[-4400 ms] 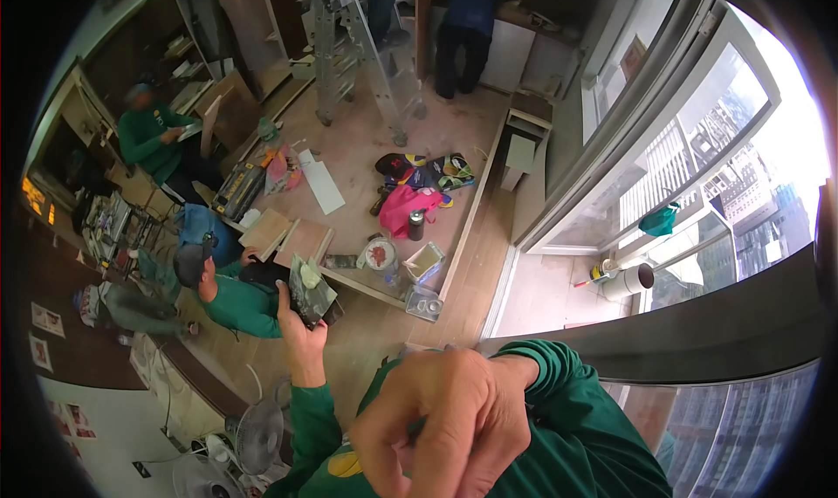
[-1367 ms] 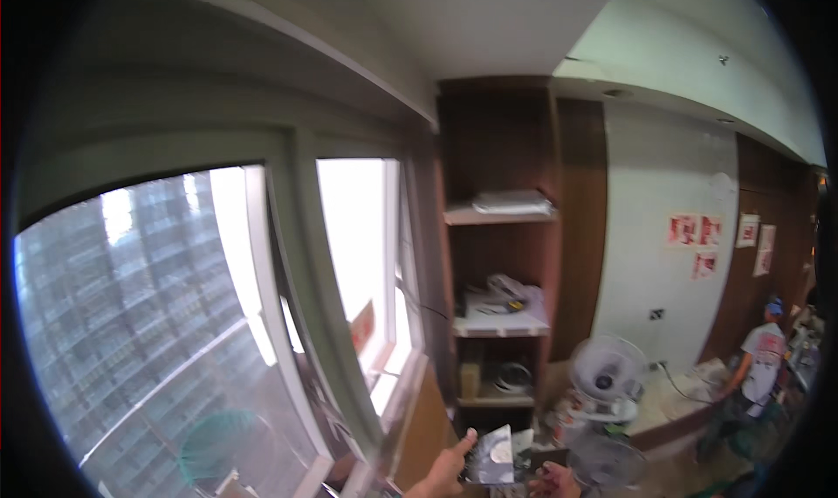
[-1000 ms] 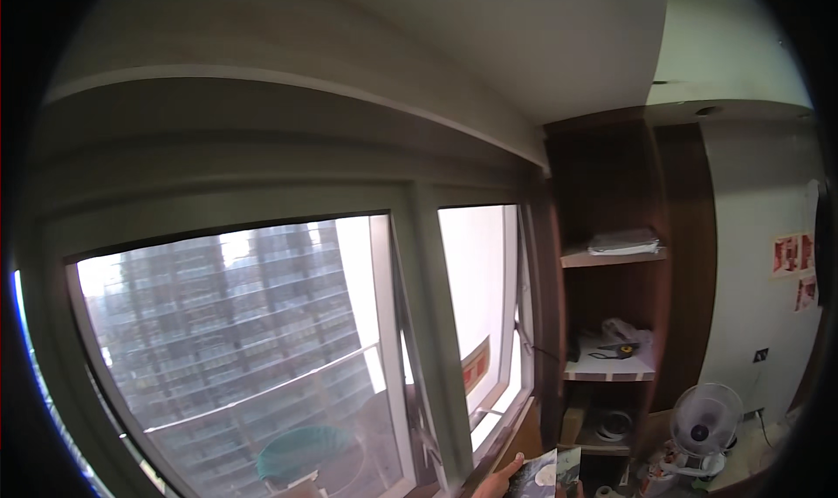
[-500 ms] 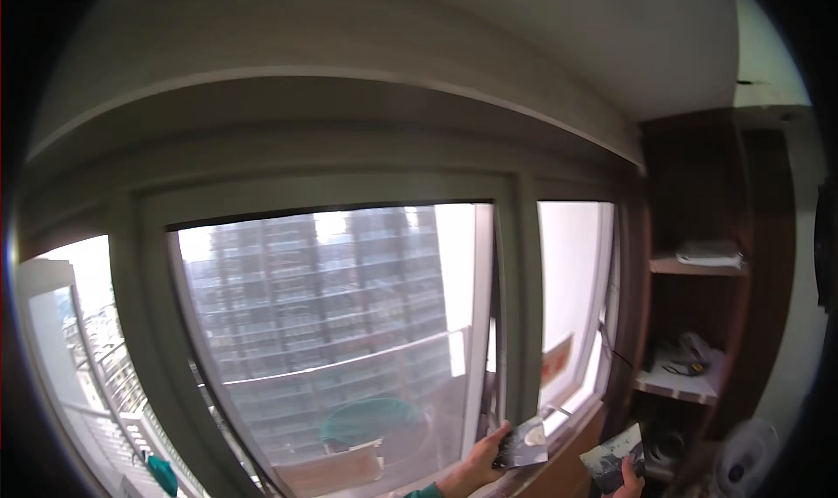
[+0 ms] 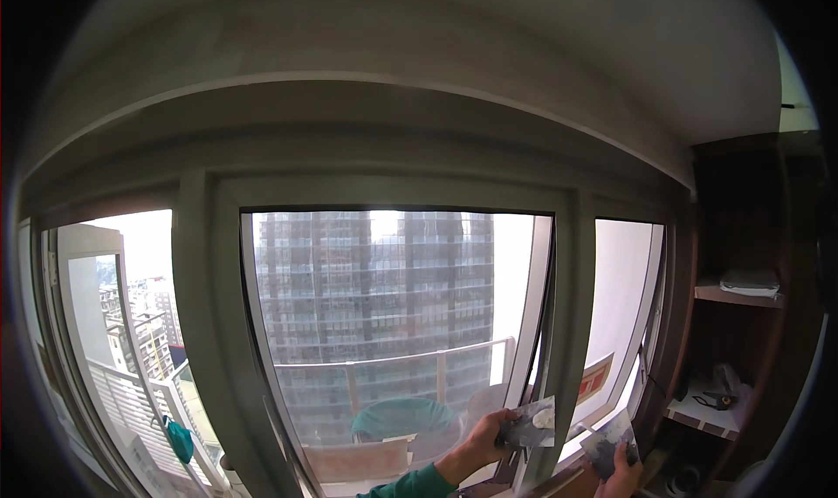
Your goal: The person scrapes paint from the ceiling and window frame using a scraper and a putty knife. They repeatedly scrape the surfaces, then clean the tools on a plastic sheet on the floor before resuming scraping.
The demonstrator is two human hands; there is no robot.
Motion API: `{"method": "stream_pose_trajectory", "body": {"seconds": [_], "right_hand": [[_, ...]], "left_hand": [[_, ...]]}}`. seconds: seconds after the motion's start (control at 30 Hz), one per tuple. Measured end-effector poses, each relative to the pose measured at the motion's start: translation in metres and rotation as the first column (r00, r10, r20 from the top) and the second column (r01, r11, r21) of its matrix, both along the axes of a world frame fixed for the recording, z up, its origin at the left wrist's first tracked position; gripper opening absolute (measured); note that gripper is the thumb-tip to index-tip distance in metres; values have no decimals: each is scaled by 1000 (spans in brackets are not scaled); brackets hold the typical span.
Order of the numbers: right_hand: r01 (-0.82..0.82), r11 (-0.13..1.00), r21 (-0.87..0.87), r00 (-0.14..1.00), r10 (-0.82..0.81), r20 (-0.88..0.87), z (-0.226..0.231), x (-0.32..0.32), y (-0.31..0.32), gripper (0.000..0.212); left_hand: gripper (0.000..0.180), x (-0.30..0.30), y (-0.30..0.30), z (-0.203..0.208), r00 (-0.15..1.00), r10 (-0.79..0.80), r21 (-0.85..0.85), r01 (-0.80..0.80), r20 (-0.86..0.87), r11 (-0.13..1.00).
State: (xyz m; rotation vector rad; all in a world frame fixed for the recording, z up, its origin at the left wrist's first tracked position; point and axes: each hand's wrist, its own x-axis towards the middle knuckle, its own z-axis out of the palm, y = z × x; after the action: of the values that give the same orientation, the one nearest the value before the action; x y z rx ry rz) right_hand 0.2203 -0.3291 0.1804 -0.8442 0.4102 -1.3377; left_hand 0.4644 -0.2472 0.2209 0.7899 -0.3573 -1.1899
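Observation:
A small glossy photo print (image 5: 536,423), grey with a pale patch, is pinched at its left edge by my left hand (image 5: 483,439). My left forearm in a green sleeve (image 5: 419,482) crosses the lower middle of the window. My right hand (image 5: 621,478) grips a second photo print (image 5: 606,443), pale at the edge and dark grey in the middle, with the thumb over its face. The two prints are held apart, both tilted, with the right one slightly lower. Fingers behind the prints are hidden.
A large window (image 5: 384,288) in a grey frame (image 5: 574,323) stands ahead, with tall buildings outside. Behind the glass is a round teal-covered thing (image 5: 401,419). An open casement (image 5: 94,315) is at the left. On the right, a dark shelf unit (image 5: 729,341) holds a flat white package (image 5: 749,282).
My view has turned left, so the window and shelves sit farther right. Both hands stay near the lower middle right, raised slightly, still holding the photo prints. More of my green sleeve shows.

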Motion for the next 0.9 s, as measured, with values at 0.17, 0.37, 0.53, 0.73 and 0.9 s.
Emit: {"method": "stream_pose_trajectory", "body": {"seconds": [0.17, 0.37, 0.53, 0.73, 0.9], "right_hand": [[59, 993, 100, 980, -38, -195, 39, -3, 29, 49], [-82, 984, -159, 974, 45, -224, 25, -2, 2, 47], [-58, 677, -734, 650, -532, -543, 19, 1, -7, 44], [-26, 967, -253, 1000, 28, 6, 13, 38, -17, 34], [-72, 920, -385, 994, 33, -107, 23, 18, -14, 37]], "left_hand": [[26, 14, -5, -10, 999, 21, -113, -17, 36, 993], [32, -11, 5, 27, 985, 146, -117, -135, 90, 984], [32, 9, 15, 18, 971, 238, -147, -230, 37, 962], [27, 43, 23, -7, 960, 273, -238, -253, 55, 938], [20, 9, 25, 32, 950, 305, -220, -284, 68, 933]]}}
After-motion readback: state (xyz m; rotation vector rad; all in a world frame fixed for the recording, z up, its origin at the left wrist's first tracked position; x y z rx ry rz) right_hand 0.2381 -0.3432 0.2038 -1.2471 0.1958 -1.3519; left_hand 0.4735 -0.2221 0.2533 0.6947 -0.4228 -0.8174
